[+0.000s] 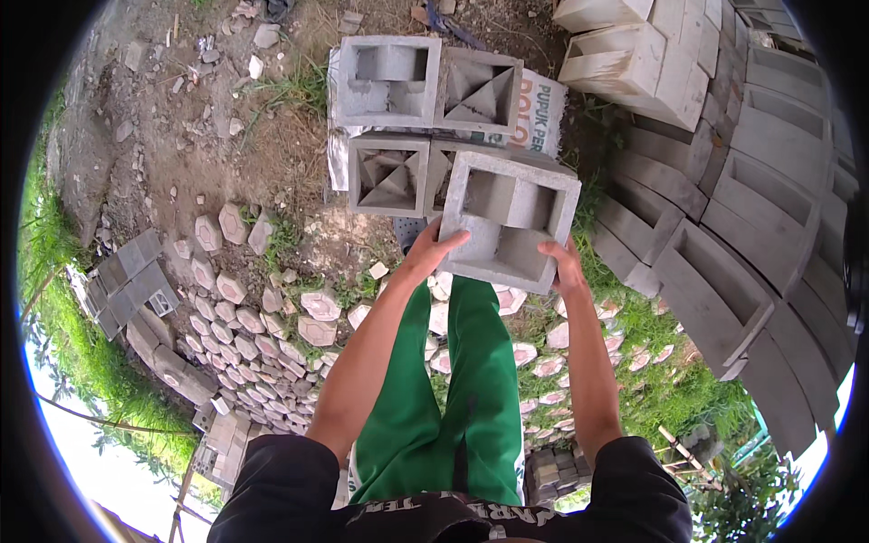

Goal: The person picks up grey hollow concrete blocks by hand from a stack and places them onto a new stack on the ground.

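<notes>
Your left hand [433,251] clamps the near left edge of a grey hollow concrete block [510,220], fingers wrapped up over its rim; your right hand [563,267] presses flat against the near right corner. Both grips are closed on that one block, which hangs tilted in the air above your green trousers [453,398], its open cells facing you.

Just beyond the grips, three more blocks of the same kind [425,109] already sit side by side on a white printed sack [541,110] laid on the bare dirt: two in the far row, one in the near row on the left. The carried block hovers over the near row's right side, not yet set down, so I judge the square is three parts laid and one part left.

To the right of your grips, long rows of pale cast blocks [724,217] are stacked. To the left, hexagonal paving stones [272,308] litter the ground.
</notes>
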A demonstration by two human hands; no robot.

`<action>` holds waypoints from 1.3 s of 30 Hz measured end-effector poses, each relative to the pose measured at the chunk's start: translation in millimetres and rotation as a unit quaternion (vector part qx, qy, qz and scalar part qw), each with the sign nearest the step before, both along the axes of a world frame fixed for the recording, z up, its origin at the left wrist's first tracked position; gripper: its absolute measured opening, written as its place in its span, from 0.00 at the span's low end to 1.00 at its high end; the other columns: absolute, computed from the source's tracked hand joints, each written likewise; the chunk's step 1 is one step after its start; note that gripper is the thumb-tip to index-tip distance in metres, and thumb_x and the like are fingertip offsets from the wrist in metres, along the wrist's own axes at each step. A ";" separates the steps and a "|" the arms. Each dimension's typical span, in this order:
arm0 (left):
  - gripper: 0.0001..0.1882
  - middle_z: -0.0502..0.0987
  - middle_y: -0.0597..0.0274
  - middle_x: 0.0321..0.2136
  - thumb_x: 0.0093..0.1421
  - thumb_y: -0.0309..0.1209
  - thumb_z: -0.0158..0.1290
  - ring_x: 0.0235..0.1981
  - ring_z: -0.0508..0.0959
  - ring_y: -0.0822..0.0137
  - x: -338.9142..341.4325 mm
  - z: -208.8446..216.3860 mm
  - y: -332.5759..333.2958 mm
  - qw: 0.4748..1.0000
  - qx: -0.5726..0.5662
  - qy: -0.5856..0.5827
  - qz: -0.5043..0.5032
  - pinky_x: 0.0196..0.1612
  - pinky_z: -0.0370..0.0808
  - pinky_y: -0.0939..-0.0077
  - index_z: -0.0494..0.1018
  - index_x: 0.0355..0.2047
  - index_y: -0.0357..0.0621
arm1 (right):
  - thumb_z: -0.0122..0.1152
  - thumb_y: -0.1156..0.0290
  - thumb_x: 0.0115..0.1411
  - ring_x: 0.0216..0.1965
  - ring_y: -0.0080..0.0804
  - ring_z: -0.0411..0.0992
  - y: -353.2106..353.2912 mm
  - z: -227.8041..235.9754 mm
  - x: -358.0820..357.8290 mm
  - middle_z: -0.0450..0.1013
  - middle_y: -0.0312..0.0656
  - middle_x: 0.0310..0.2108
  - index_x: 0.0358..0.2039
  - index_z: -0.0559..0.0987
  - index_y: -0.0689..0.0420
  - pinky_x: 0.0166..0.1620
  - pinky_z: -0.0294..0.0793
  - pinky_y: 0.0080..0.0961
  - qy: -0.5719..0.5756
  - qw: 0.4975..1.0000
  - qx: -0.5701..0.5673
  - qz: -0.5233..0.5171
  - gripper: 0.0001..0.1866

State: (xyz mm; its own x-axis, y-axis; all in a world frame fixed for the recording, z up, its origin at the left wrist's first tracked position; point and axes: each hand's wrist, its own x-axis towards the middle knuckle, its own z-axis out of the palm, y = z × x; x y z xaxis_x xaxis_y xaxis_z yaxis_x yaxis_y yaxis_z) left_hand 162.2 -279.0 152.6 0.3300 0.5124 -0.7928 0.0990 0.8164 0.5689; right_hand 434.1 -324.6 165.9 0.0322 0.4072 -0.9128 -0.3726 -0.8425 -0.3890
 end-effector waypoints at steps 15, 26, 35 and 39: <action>0.33 0.79 0.49 0.29 0.53 0.61 0.50 0.35 0.79 0.50 -34.0 -114.6 -20.8 0.949 0.022 0.303 -0.084 0.41 0.73 0.59 0.77 0.39 0.41 | 0.64 0.71 0.41 0.52 0.42 0.63 1.5 -140.9 -58.8 0.64 0.49 0.51 0.66 0.48 0.57 0.57 0.61 0.37 0.014 0.999 -0.015 0.039 0.52; 0.28 0.80 0.51 0.23 0.54 0.56 0.53 0.31 0.80 0.49 -22.7 -135.7 -11.6 0.914 0.170 0.352 -0.108 0.36 0.75 0.57 0.77 0.39 0.42 | 0.63 0.66 0.43 0.56 0.39 0.61 3.3 -180.7 -53.5 0.64 0.50 0.53 0.62 0.56 0.64 0.60 0.55 0.29 -0.133 0.981 0.105 0.094 0.45; 0.27 0.80 0.48 0.27 0.55 0.54 0.53 0.33 0.80 0.46 -20.8 -145.6 0.1 0.912 0.177 0.346 -0.134 0.35 0.75 0.56 0.74 0.43 0.43 | 0.62 0.68 0.46 0.52 0.34 0.64 6.3 -188.9 -53.3 0.67 0.48 0.51 0.60 0.60 0.64 0.56 0.61 0.28 -0.119 0.983 0.125 0.063 0.40; 0.28 0.80 0.47 0.30 0.54 0.54 0.53 0.36 0.79 0.45 -13.3 -145.5 0.4 0.913 0.158 0.351 -0.132 0.38 0.75 0.55 0.74 0.44 0.43 | 0.64 0.62 0.49 0.52 0.36 0.65 -5.7 -206.7 -53.3 0.67 0.49 0.51 0.57 0.63 0.65 0.56 0.62 0.30 -0.172 0.973 0.125 0.089 0.37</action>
